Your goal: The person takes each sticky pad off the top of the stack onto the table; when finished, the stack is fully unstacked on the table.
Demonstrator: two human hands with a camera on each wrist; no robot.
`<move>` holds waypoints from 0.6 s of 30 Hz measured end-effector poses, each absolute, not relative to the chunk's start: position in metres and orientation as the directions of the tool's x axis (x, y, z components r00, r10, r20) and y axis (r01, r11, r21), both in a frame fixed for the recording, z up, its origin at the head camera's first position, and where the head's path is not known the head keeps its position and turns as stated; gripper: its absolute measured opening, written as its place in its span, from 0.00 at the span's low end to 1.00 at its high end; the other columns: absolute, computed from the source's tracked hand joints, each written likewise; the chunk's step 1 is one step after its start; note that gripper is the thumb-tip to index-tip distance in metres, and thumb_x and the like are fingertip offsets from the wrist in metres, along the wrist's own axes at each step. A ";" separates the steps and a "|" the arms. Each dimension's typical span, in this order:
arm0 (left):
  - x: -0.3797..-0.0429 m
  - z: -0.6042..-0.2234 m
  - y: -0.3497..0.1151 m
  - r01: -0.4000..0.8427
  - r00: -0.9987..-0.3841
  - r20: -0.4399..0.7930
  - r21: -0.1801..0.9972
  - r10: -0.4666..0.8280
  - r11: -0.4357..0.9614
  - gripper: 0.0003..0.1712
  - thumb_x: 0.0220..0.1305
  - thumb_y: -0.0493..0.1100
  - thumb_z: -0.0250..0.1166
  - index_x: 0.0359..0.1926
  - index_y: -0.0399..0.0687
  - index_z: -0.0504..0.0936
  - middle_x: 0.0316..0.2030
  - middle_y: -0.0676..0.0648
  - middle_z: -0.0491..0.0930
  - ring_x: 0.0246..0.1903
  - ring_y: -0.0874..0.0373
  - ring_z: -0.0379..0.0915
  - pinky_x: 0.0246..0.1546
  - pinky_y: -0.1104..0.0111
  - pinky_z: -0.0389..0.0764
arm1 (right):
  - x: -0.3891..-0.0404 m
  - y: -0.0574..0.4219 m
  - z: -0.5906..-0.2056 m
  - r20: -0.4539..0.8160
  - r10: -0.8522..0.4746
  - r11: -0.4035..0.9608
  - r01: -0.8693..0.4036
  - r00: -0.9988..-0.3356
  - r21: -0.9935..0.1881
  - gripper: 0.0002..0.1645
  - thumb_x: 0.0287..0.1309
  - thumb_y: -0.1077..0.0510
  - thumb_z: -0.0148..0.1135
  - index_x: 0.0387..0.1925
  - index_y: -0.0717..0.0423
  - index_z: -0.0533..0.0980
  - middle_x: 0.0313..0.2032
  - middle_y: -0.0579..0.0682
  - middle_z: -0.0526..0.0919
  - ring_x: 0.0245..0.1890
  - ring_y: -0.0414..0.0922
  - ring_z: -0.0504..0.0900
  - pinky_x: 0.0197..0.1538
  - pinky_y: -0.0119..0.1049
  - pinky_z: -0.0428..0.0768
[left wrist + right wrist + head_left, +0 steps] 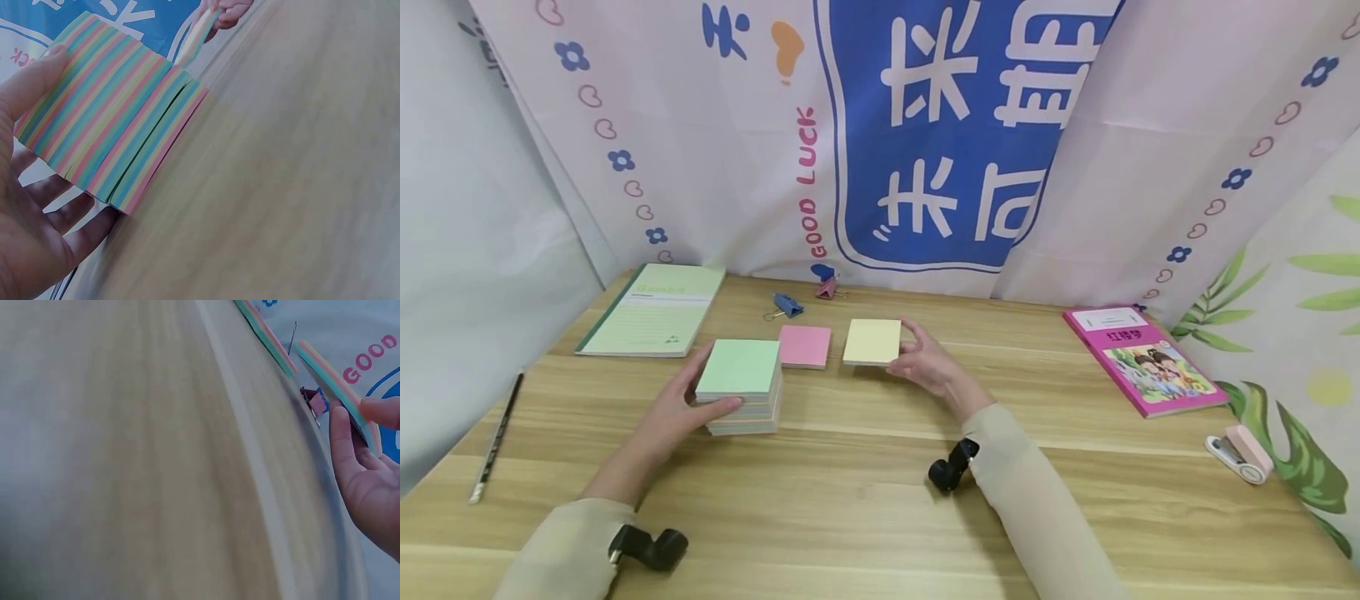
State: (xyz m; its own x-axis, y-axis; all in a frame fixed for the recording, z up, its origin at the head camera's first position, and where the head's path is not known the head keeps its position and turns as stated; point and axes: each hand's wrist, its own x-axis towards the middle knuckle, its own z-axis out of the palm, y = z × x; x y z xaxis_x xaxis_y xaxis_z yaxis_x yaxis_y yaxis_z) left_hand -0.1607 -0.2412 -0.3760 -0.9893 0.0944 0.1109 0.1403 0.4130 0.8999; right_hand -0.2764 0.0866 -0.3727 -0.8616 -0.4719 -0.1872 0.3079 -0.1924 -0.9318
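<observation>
My left hand (672,414) grips a tall stack of sticky note pads (737,367) by its sides, with a green sheet on top. In the left wrist view the stack's striped side (109,109) shows pink, yellow, green and blue layers, and the thumb presses one face. My right hand (931,364) pinches a thin yellow-topped sticky note pad (872,340) at its right edge. From the right wrist view, this pad (334,381) looks tilted and lifted off the table. A pink-topped pad (806,345) lies between the stack and the yellow-topped pad.
Behind the pads lie a blue binder clip (787,305) and a pink one (827,288). A green notebook (651,312) and a pencil (497,437) are on the left. To the right are a pink book (1142,360) and a stapler (1240,454). A printed cloth (700,167) hangs behind the table.
</observation>
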 end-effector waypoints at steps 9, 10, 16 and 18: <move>-0.164 -0.378 -0.238 0.130 -0.990 0.098 0.908 0.100 0.397 0.51 0.50 0.47 0.65 0.66 0.55 0.39 0.63 0.39 0.44 0.59 0.42 0.41 0.54 0.46 0.44 | -0.300 0.085 -0.384 -0.280 -0.442 -0.051 0.335 -0.852 -0.941 0.52 0.43 0.83 0.45 0.65 0.46 0.42 0.53 0.66 0.62 0.36 0.51 0.75 0.42 0.40 0.73; -0.164 -0.378 -0.239 0.128 -0.991 0.097 0.908 0.097 0.400 0.51 0.50 0.47 0.65 0.66 0.55 0.39 0.63 0.39 0.44 0.59 0.42 0.41 0.54 0.46 0.44 | -0.301 0.084 -0.383 -0.285 -0.441 -0.032 0.332 -0.851 -0.943 0.53 0.43 0.83 0.45 0.65 0.46 0.42 0.52 0.66 0.63 0.36 0.51 0.75 0.42 0.40 0.73; -0.164 -0.379 -0.239 0.133 -0.990 0.100 0.907 0.103 0.400 0.51 0.50 0.46 0.64 0.66 0.55 0.39 0.64 0.39 0.43 0.60 0.42 0.40 0.54 0.46 0.44 | -0.300 0.083 -0.378 -0.301 -0.435 0.063 0.304 -0.849 -0.950 0.51 0.46 0.80 0.48 0.66 0.50 0.39 0.54 0.70 0.59 0.36 0.51 0.74 0.43 0.41 0.73; -0.164 -0.380 -0.239 0.134 -0.990 0.100 0.906 0.104 0.402 0.51 0.50 0.47 0.64 0.66 0.56 0.39 0.64 0.39 0.43 0.60 0.42 0.40 0.54 0.46 0.44 | -0.298 0.085 -0.375 -0.301 -0.436 0.107 0.283 -0.848 -0.953 0.48 0.48 0.77 0.51 0.65 0.52 0.40 0.54 0.69 0.58 0.37 0.51 0.74 0.44 0.42 0.72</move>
State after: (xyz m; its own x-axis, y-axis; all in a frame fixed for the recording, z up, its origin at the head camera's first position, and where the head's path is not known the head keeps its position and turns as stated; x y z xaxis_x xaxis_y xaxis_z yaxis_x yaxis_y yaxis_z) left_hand -0.1643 -0.2393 -0.3798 -0.9895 0.1043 0.0997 0.1336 0.4019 0.9059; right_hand -0.2979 0.0847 -0.3755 -0.8480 -0.4364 -0.3008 0.2828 0.1075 -0.9531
